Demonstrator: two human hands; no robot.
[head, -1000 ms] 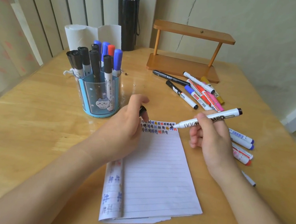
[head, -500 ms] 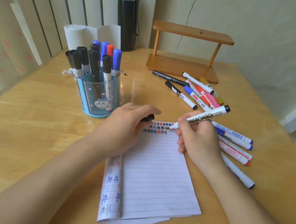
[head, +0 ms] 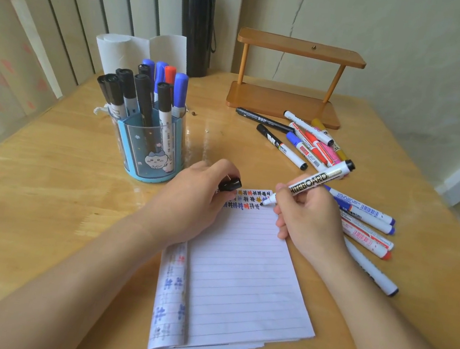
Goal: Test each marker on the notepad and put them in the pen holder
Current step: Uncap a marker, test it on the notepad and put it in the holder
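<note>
1. I'm seeing the right hand pinching a whiteboard marker, tip touching the notepad at center frame.
2. Left hand is gripping the black cap.
3. Pen holder is sitting mid-left w/ markers inside.

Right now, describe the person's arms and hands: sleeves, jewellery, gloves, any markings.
The left forearm and right forearm are bare down to the frame's edge: no sleeves show. The left hand and right hand wear no gloves; no ring, watch, bracelet or marking is visible.
</note>
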